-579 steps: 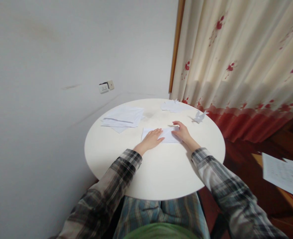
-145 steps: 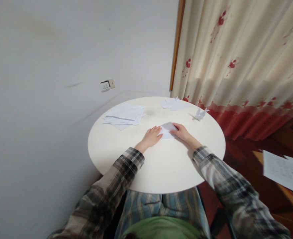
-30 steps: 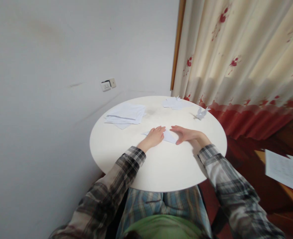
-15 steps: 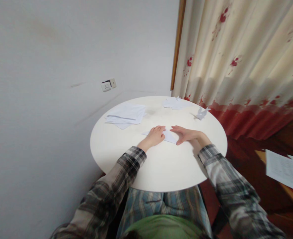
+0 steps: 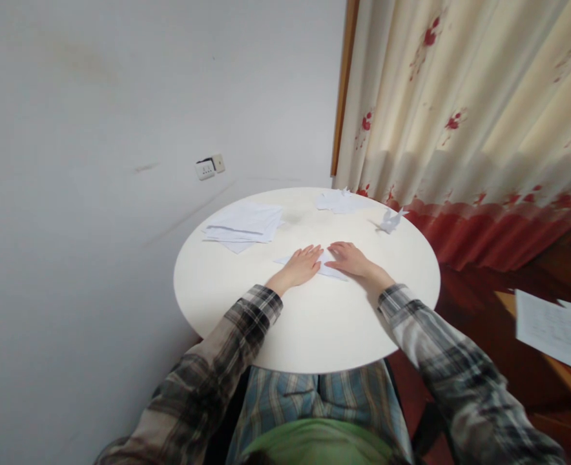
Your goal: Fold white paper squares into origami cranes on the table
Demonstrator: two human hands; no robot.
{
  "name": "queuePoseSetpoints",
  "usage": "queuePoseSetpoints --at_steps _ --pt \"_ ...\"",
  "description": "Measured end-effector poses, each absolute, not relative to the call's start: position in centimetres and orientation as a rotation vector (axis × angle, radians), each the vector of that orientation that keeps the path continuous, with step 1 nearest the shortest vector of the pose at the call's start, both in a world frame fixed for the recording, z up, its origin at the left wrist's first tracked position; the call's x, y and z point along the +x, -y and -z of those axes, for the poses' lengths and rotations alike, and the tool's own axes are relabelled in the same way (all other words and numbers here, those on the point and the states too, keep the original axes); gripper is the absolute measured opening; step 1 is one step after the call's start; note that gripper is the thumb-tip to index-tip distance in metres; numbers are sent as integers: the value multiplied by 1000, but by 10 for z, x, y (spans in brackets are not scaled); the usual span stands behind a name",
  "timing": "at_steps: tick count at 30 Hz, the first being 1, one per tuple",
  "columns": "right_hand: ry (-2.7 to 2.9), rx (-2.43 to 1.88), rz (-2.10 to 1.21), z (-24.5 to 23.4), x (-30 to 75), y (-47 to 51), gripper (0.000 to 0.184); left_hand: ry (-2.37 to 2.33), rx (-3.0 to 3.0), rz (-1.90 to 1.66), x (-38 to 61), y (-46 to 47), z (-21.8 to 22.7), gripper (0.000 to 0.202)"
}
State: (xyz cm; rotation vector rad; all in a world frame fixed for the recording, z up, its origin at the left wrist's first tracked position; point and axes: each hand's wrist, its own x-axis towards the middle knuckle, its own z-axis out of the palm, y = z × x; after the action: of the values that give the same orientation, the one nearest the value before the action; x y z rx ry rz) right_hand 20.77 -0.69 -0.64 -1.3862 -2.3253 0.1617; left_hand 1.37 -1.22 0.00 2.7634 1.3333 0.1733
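A folded white sheet of paper lies flat near the middle of the round white table. My left hand rests palm down on its left part with the fingers stretched out. My right hand lies palm down on its right part, fingers flat and pointing left. The two hands almost meet over the sheet and cover most of it. Neither hand grips anything.
A stack of white sheets lies at the table's back left. More crumpled or folded paper sits at the far edge, and a small folded paper figure stands at the back right. Curtain hangs right; printed sheets lie lower right.
My right hand has turned from its edge to palm down and slid left onto the sheet. The sheet went from a wide rectangle to a smaller folded shape. My left hand stays put.
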Motion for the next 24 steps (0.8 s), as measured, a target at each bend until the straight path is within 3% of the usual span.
queuePoseSetpoints --at_steps 5,12,24 --pt "2316 -1421 14 15 194 7 38 -1342 2754 -169 15 12 1 51" --pt "2344 -1426 129 14 184 7 34 -1344 2690 -227 15 7 4 51" --pt "2293 -1633 -57 11 190 -14 40 -1188 2187 -709 9 -16 3 41"
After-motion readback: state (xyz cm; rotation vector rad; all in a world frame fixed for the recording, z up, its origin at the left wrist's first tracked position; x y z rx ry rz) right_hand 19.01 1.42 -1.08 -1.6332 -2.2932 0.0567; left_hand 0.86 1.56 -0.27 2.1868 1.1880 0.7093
